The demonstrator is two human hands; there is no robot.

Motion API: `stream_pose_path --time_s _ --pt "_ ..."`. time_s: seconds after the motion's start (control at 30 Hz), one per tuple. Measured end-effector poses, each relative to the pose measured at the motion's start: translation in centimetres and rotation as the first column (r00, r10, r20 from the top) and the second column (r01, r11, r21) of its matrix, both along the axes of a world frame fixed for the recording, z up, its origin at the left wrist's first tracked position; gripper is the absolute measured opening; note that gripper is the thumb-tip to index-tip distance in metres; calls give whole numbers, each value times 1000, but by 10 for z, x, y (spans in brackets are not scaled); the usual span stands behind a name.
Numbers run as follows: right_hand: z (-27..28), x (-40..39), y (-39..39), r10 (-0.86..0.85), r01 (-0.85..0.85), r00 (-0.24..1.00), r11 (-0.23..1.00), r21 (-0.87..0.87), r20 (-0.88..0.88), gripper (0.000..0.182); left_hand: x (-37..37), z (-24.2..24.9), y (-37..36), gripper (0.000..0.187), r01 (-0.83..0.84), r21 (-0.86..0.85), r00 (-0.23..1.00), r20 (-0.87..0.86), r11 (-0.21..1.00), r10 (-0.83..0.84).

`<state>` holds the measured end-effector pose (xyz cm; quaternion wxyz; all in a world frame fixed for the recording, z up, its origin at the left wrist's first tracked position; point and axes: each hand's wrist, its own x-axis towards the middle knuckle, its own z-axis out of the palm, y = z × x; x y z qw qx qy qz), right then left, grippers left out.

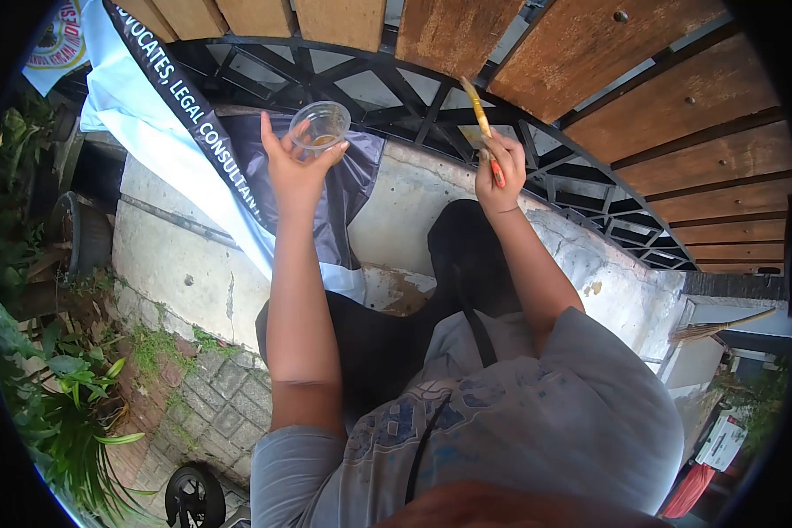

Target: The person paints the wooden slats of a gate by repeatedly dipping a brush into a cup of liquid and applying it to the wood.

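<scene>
My left hand (pixel 301 167) is closed around a clear plastic cup (pixel 333 117), tilted so I see into it. A little brownish liquid (pixel 324 140) lies at the cup's bottom. In my right hand (pixel 503 165) is a slim paintbrush (pixel 479 107) with a yellowish upper part and a red handle end. Its bristle tip points up at the lower edge of a brown wooden slat (pixel 453 35), overlapping it in this view. The slats are fixed to a black metal frame (pixel 396 88) with crossed bars.
A printed banner (pixel 204 132) drapes over the pale concrete ledge (pixel 180 264) at left. Potted plants (pixel 79 370) and paving stones (pixel 224 387) lie below it, with a black wheel (pixel 194 495) near the bottom. A broom (pixel 722 326) rests at right.
</scene>
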<state>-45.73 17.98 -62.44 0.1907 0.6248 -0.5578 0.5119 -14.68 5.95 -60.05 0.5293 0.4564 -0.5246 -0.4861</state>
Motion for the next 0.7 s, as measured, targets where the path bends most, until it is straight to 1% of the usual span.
stream_pose_path --time_s 0.03,0.07,0.1,0.17,0.23,0.27,0.3,0.37,0.4,0.43,0.5,0.57,0.63,0.67,0.7 --pt "5 8 -9 54 -54 998 998 -26 9 30 -1 0 0 135 8 -4 1000 -24 1000 -8" --pt "8 15 -17 100 -100 995 995 0 15 31 -2 1 1 135 14 -8 1000 -23 1000 -14" --pt "13 23 -30 133 -133 991 991 -12 -14 31 -4 0 0 135 18 -7 1000 -8 1000 -18" --pt "21 34 -51 141 -142 990 986 84 22 29 -7 -1 2 135 17 -1 1000 4 1000 -17" --pt "24 30 -66 28 -28 1000 1000 6 11 27 -8 2 2 135 38 -22 999 -7 999 -38" --pt "26 25 -64 -8 10 999 999 -52 41 25 -8 3 2 135 32 -18 999 -8 999 -32" --pt "25 21 -60 -56 59 998 994 -95 29 27 -7 3 3 135 46 -18 999 0 999 -46" --pt "21 18 -53 -134 131 991 959 -250 3 30 -6 2 3 135 52 -13 999 2 999 -52" --pt "20 17 -49 -153 140 988 959 -247 -35 33 -5 0 1 135 50 -33 998 32 998 -49" --pt "17 18 -50 -147 134 989 960 -244 -35 33 -4 -2 0 135 51 -51 997 64 997 -47" --pt "14 21 -48 93 -104 992 987 -125 -87 33 -4 -6 -3 135 46 -55 995 96 997 -40" --pt "15 24 -57 211 -207 971 977 47 -113 34 -5 -8 -6 136 49 -65 991 125 997 -40" --pt "27 32 -65 158 -123 976 967 223 -149 34 -7 -10 -7 136 77 -52 996 49 996 -75" --pt "32 27 -70 157 -121 976 967 225 -149 34 -8 -12 -7 136 79 -50 996 49 996 -77" --pt "36 19 -77 116 -97 983 986 134 -142 34 -8 -10 -7 135 79 -43 994 78 996 -75"
